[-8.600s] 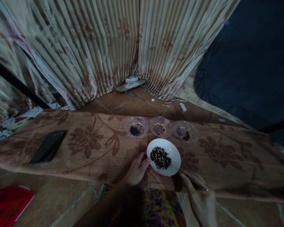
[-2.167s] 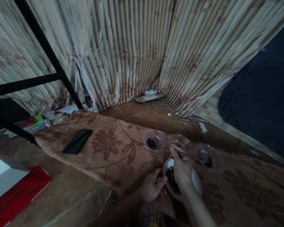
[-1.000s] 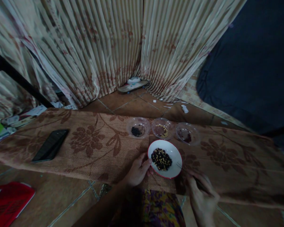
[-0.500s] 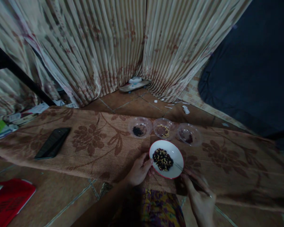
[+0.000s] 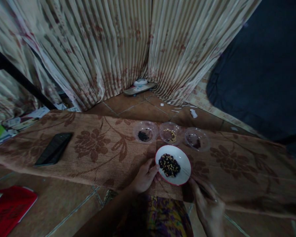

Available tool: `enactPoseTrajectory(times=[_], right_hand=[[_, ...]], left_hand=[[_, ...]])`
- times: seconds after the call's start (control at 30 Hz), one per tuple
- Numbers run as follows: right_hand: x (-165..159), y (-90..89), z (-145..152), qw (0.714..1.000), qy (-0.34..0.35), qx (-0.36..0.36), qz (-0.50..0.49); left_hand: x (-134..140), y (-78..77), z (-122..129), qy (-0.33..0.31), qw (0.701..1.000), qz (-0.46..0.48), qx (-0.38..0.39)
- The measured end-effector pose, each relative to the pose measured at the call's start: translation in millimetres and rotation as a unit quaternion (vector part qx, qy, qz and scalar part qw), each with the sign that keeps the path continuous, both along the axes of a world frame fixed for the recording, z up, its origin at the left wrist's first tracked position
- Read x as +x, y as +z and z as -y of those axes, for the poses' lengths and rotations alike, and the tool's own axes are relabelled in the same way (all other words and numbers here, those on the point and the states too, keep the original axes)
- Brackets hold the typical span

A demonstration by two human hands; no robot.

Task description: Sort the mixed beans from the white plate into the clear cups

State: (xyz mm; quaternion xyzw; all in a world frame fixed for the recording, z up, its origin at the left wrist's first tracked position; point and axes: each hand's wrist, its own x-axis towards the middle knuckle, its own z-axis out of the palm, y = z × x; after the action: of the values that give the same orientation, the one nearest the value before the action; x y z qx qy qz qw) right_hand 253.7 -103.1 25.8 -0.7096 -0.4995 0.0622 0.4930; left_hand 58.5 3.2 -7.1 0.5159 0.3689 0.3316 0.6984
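A white plate with a red rim (image 5: 184, 172) lies on a brown flowered cloth (image 5: 96, 151) and holds a heap of mixed dark and pale seeds (image 5: 169, 165). My left hand (image 5: 144, 177) grips the plate's left edge. My right hand (image 5: 208, 205) is low at the right, closed on thin metal tweezers (image 5: 187, 171) whose tips reach the plate's right side. Behind the plate stand three clear cups: one with black seeds (image 5: 144, 132), one with pale seeds (image 5: 169, 133), one with dark red seeds (image 5: 196, 139).
A black phone (image 5: 53, 149) lies on the cloth at the left. Striped curtains (image 5: 118, 49) hang behind, with a sandal (image 5: 139, 87) at their foot. A red book (image 5: 11, 205) lies on the tiled floor at lower left. Dark fabric (image 5: 259, 69) fills the right.
2.2 s ago my right hand reached with the tweezers to the middle cup. It has since drawn back to the plate's right side. My left hand stays on the plate.
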Motion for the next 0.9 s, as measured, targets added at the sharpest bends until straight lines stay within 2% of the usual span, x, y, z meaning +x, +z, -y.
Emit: enactPoseTrajectory(times=[0.23, 0.4, 0.9], right_hand=[[-7, -6.8, -6, 0.999, -0.027, 0.019, 0.022], [-8, -11.7, -6, 0.999, -0.022, 0.001, 0.041], [-10, -7.6, -4, 0.998, -0.012, 0.015, 0.054]], left_hand=[[-1, -0.7, 0, -0.007, 1.000, -0.003, -0.001], [-1, 1.6, 1, -0.002, 1.000, 0.001, -0.005], [0, 0.4, 1, 0.001, 1.000, 0.002, -0.003]])
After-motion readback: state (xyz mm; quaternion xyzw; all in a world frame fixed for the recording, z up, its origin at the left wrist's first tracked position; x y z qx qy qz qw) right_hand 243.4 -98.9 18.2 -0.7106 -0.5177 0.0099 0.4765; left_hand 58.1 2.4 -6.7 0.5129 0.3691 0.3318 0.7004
